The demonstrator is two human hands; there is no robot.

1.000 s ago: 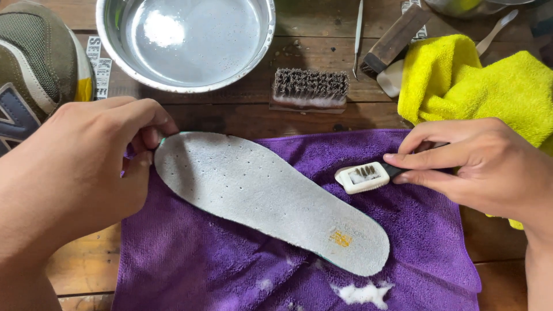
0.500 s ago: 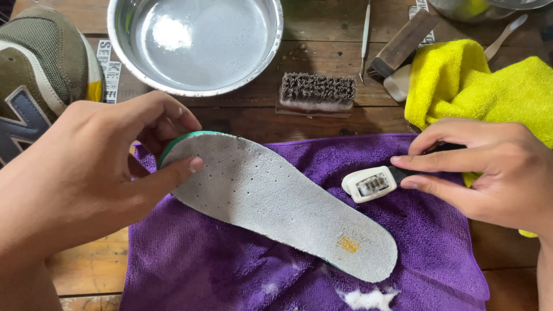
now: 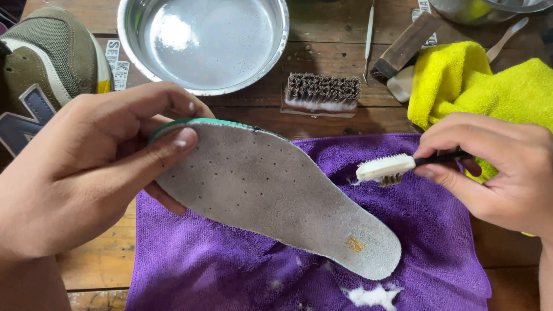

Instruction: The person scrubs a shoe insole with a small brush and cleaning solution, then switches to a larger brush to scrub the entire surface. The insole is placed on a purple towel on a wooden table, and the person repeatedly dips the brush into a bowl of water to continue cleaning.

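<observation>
Insole [image 3: 276,196], grey and dotted with small holes, green along the rim at the heel, lying slantwise over the purple towel [image 3: 438,242] with the toe end low and to the right, a small yellow mark near that toe. Heel end lifted off the cloth and pinched by the left hand [image 3: 86,173]: thumb pressed flat on the grey top face, fingers curled under the green edge. Toe end apparently resting on the towel, though contact hard to judge from this angle. Just right of the insole's middle, close beside its edge but apart from it, a small brush [image 3: 383,169] with a white head and a dark handle, bristles pointing down and seemingly touching the towel. Gripped by the right hand [image 3: 495,173], fingers closed around the handle, thumb beneath. White foam [image 3: 371,296] on the towel below the toe end. Beyond the towel, on the wooden table [image 3: 98,265]: a wooden-backed bristle brush [image 3: 322,92] lying bristles up, a steel bowl [image 3: 201,43] of soapy water behind it, a thin metal pick [image 3: 368,40] to the right of the bowl. Far left, an olive and grey sneaker [image 3: 46,63], well apart from the insole. Upper right, a yellow cloth [image 3: 489,86] bunched behind the right hand, with another wooden brush handle [image 3: 406,46] beside it.
</observation>
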